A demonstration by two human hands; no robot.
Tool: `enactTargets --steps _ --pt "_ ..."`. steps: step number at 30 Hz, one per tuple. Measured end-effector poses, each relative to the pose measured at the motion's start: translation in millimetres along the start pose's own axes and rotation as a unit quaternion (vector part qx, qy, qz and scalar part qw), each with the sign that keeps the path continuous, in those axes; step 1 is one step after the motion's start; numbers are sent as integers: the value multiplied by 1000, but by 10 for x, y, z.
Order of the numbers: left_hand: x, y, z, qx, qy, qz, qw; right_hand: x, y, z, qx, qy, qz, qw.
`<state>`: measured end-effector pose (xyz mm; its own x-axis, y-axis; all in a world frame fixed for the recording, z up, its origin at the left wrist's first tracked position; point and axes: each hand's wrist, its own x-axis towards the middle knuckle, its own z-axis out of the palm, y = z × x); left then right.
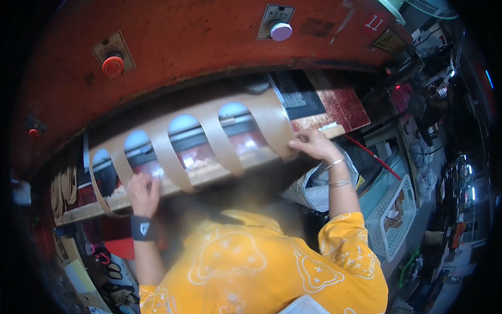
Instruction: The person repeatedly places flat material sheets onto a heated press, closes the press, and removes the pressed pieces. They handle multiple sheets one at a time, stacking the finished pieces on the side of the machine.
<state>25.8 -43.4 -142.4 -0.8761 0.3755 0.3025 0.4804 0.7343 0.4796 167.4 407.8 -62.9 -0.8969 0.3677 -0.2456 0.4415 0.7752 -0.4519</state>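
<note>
A tan sheet point(209, 138) with several long rounded cut-outs bends over the front edge of the machine's bed, its strips hanging toward me. Between my right hand's point(316, 145) thumb and fingers is the sheet's right end. My left hand point(144, 193) is curled at the front edge, closed on one of the sheet's left strips; its fingertips are partly hidden. Through the cut-outs show a worn red board point(196, 156) and pale blue-white ovals point(183, 123). The sheet looks slightly blurred.
Above the bed stands a red-orange machine body point(193, 42) with a red push button point(113, 66) and a pale one point(281, 31). A dark flat pad point(298, 94) lies right of the sheet. Tan cut pieces point(64, 191) stack at left. A white basket point(392, 217) sits right.
</note>
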Motion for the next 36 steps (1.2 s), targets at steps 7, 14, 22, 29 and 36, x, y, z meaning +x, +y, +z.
enactTargets --steps 7,14,22,29,36 --pt "-618 295 -557 -162 -135 -47 976 159 -627 20 -7 203 -159 966" --pt "-1221 -201 -977 -271 70 -110 954 116 -959 381 -144 169 -145 964" --pt "-1982 -681 -1156 -94 169 -220 956 -593 -240 -64 219 106 -162 956" --pt "-2351 -548 -1000 -316 149 -289 891 -1025 577 12 5 201 -77 977" --pt "-1733 -1061 -1067 -218 182 -321 904 -1280 542 -24 13 59 71 996"
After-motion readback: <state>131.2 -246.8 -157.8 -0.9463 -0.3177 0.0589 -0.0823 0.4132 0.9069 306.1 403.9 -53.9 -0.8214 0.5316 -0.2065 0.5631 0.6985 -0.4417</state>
